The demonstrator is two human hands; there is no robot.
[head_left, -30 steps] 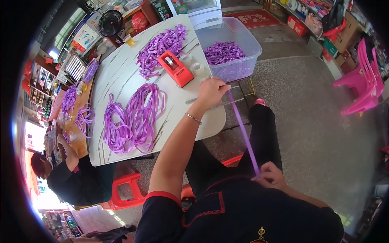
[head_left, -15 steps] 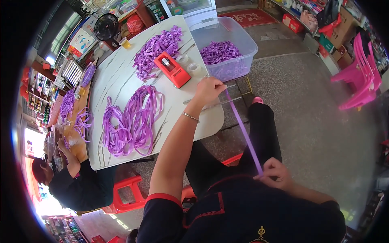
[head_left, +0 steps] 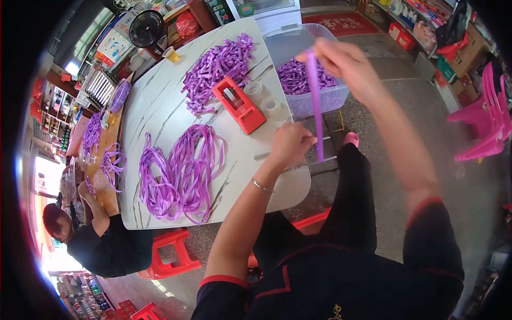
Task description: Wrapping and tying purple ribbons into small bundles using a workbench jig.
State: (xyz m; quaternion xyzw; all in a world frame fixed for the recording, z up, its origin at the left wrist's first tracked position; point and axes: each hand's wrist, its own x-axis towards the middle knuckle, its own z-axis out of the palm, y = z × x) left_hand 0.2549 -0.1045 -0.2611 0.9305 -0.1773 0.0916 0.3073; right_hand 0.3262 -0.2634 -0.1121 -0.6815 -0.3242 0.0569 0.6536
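Observation:
A length of purple ribbon runs from my raised right hand down past the table corner. The right hand, slightly blurred, pinches its upper end in front of the clear plastic bin. My left hand is closed at the table's edge, its fingertips against the ribbon beside thin metal rods. The exact grip between those fingertips is partly hidden. On the marble-patterned table lie looped bundles of purple ribbon, a heap of short purple ribbon pieces and a red tape dispenser.
Small clear cups stand beside the dispenser, and a cup of yellow liquid near a black fan. Purple pieces fill the bin. Another person sits at the left by a wooden table. Pink chairs stand at the right.
My right hand has swung up from near my lap to above the bin, carrying the ribbon's end. My left hand stays near the table corner. The view has shifted slightly.

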